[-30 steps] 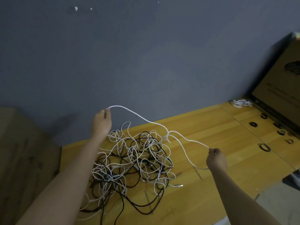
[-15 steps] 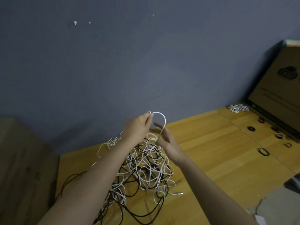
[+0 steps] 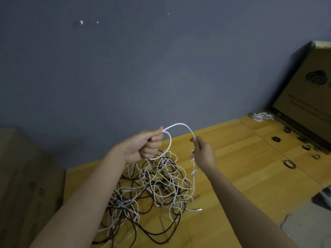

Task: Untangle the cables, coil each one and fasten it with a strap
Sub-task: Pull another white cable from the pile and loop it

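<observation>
The left hand (image 3: 143, 147) is raised above the tabletop (image 3: 232, 176), its grip clenched around a white cable (image 3: 179, 124), with the thumb pressed on top of the strand. From that fist the cable arches up and over to the right hand (image 3: 204, 153), which pinches it between fingertips. A second loop of the same cable curves down from the left fist. Below the right hand the strand drops into the tangle of white and black cables (image 3: 152, 190) heaped on the tabletop beneath both hands. At the far right, near a cardboard box (image 3: 304, 97), lie a coiled white cable (image 3: 262, 116) and several black straps (image 3: 288, 164), well apart from the tangle.
</observation>
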### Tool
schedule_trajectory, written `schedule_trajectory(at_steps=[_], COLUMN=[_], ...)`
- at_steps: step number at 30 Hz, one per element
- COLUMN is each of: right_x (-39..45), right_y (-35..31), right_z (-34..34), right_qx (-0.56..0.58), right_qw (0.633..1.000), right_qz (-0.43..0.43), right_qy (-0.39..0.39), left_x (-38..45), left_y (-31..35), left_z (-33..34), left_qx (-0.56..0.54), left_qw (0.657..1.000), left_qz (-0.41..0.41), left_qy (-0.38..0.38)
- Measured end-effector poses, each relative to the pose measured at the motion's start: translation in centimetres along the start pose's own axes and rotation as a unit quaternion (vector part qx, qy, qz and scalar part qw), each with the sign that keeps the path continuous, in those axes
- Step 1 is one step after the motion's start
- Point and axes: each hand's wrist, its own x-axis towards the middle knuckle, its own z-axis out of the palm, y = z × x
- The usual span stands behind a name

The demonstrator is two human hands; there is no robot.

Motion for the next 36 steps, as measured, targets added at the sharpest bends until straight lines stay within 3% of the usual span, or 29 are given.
schedule_trajectory(at_steps=[2,5,9,11,13,16,18,19,21,26,27,31,36], right_x=[-0.8,-3.1,-5.7,-6.2,-6.6,-6.0,-5.4,-5.2,-4.8,-4.3,-4.4,-4.6,-4.4], right_y=[-0.3,-0.5,-0.8,-0.5,0.2,1.5,2.4,2.8,3.3,4.6,4.7,4.3,2.9], right_z=[0.8,2.9,5.2,5.0,4.2,2.9,2.2,1.8,1.2,-0.2,-0.4,-0.3,-1.0], right_qx=[-0.099,-0.240,-0.227,-0.209,-0.172,-0.145,-0.141,-0.135,-0.130,-0.142,-0.140,-0.112,-0.022], right_qw=[0.990,0.933,0.896,0.887,0.895,0.929,0.941,0.942,0.937,0.939,0.941,0.953,0.988], right_qz=[-0.079,-0.248,-0.365,-0.402,-0.404,-0.339,-0.306,-0.307,-0.323,-0.310,-0.307,-0.281,-0.151], right_qy=[-0.056,-0.104,-0.109,-0.092,-0.075,-0.028,-0.013,-0.014,-0.016,-0.031,-0.038,-0.034,-0.017], left_x=[0.1,1.5,4.2,4.8,4.3,3.0,2.5,2.4,2.4,3.0,3.0,3.2,3.2], left_y=[0.8,1.1,-1.2,-2.8,-3.9,-4.8,-5.3,-5.7,-6.2,-6.8,-6.8,-6.9,-7.2], left_z=[1.5,3.0,2.8,1.3,-0.3,-0.8,-0.4,-0.4,-0.7,-2.5,-2.7,-3.1,-3.4], left_qx=[-0.122,-0.176,0.040,0.192,0.386,0.639,0.719,0.733,0.729,0.668,0.668,0.731,0.708], left_qw=[0.991,0.974,0.954,0.928,0.877,0.750,0.683,0.669,0.675,0.733,0.734,0.673,0.700], left_qz=[0.051,0.141,0.201,0.197,0.163,0.050,-0.009,-0.016,-0.018,-0.029,-0.029,-0.040,0.017], left_qy=[-0.026,0.036,0.219,0.250,0.236,0.163,0.127,0.120,0.112,0.121,0.121,0.107,0.087])
